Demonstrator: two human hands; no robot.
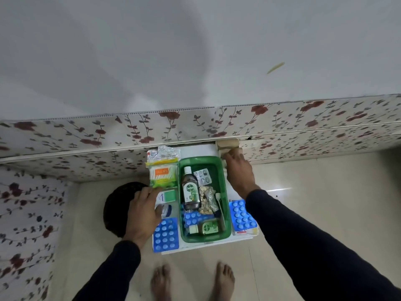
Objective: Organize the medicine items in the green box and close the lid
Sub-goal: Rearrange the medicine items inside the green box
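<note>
The green box stands open on a small white table. Inside lie a large Dettol bottle, a small Dettol bottle, silver blister strips, a gold tablet strip and a blue blister pack. My left hand rests with spread fingers on a white-and-green carton and a small jar left of the box. My right hand reaches past the box's far right corner and grips a beige roll. I see no lid.
A cotton bud pack and a silver strip lie at the table's far left. Blue blister packs sit left and right of the box. A dark round object stands on the floor beside a floral wall panel.
</note>
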